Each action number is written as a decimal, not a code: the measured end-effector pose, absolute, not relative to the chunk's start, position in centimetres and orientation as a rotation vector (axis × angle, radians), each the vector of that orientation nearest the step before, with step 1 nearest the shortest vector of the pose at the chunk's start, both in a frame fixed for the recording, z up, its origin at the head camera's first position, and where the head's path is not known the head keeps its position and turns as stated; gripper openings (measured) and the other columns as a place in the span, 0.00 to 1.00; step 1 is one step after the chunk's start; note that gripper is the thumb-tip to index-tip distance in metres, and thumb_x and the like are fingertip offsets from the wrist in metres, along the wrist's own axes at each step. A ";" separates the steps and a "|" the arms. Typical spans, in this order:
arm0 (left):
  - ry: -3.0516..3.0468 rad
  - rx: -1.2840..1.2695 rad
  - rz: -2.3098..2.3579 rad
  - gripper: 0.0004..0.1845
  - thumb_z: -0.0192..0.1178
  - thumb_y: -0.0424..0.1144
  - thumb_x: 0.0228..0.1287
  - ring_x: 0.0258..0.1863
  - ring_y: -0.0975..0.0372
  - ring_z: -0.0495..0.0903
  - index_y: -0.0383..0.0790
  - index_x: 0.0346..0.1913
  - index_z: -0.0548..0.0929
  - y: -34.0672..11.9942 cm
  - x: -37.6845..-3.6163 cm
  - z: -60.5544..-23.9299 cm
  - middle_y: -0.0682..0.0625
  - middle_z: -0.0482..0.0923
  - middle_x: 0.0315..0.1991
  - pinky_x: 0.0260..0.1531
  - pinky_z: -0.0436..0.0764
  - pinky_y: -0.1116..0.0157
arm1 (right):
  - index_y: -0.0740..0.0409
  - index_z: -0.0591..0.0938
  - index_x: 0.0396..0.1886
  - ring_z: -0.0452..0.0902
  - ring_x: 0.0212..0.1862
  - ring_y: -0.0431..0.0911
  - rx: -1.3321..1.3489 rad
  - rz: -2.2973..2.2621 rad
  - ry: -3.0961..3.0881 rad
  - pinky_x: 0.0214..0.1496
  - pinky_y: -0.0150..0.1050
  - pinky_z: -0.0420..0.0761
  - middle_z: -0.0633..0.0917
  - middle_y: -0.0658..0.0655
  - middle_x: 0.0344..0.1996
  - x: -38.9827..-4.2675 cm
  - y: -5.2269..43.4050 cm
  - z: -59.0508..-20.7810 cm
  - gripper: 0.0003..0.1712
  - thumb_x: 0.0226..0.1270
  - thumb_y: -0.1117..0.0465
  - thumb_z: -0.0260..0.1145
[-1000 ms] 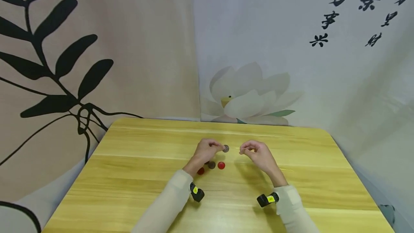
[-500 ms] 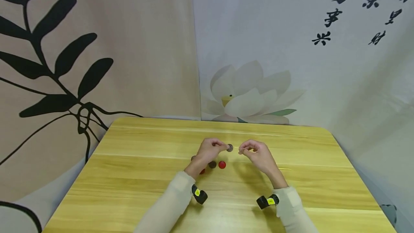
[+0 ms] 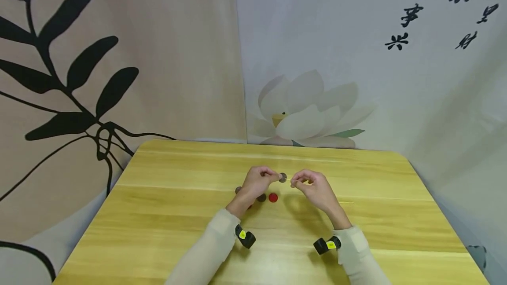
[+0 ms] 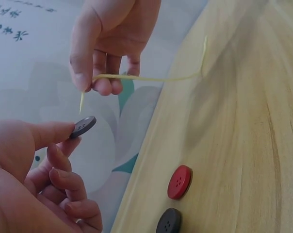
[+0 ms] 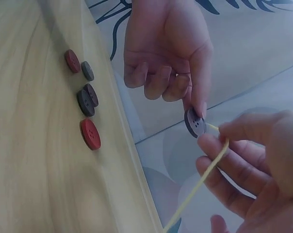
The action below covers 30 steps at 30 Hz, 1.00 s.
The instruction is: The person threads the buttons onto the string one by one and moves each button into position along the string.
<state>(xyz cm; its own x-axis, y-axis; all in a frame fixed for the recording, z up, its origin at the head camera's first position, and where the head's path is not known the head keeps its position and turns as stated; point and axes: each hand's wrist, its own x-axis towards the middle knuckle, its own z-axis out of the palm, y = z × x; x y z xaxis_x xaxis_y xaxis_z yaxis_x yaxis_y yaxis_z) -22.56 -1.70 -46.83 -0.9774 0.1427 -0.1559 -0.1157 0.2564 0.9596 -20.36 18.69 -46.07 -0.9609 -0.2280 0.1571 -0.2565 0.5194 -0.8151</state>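
Nearest, two cream sleeves reach over the bench, a small black camera at each wrist. Ahead, around the left forearm, loose buttons lie toward the middle of the bench: a bright red button, a charcoal button overlapping a maroon button in the right wrist view, then a second red button beside a grey button. Farther on, raised nearer the bench's far edge, the left hand pinches a dark grey four-hole button, tilted, between thumb and finger; opposite, the right hand's fingers pinch a yellow cord, its short end just beside that button, whether in a hole I cannot tell. Past the far edge hangs a lotus-printed curtain
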 end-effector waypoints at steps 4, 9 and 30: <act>2.308 0.031 1.803 0.08 0.66 0.45 0.64 0.39 0.59 0.77 0.45 0.34 0.87 -1.7 -22.6 -46.6 0.53 0.84 0.38 0.39 0.72 0.62 | 0.55 0.85 0.35 0.81 0.35 0.44 0.426 1.461 -2.707 0.49 0.45 0.71 0.87 0.46 0.28 -20.5 18.7 -46.1 0.05 0.68 0.66 0.64; 2.297 0.030 1.812 0.08 0.67 0.45 0.64 0.34 0.60 0.72 0.45 0.34 0.87 -1.8 -22.4 -46.7 0.52 0.83 0.36 0.35 0.70 0.63 | 0.57 0.85 0.34 0.81 0.35 0.43 0.452 1.476 -2.707 0.48 0.43 0.72 0.88 0.48 0.28 -20.6 18.6 -46.3 0.04 0.67 0.67 0.64; 2.304 0.056 1.822 0.08 0.68 0.44 0.62 0.29 0.61 0.69 0.44 0.33 0.87 -1.2 -22.0 -46.3 0.53 0.78 0.28 0.31 0.67 0.64 | 0.59 0.84 0.34 0.80 0.35 0.43 0.424 1.489 -2.704 0.47 0.42 0.72 0.87 0.49 0.27 -20.7 18.3 -46.5 0.05 0.67 0.68 0.63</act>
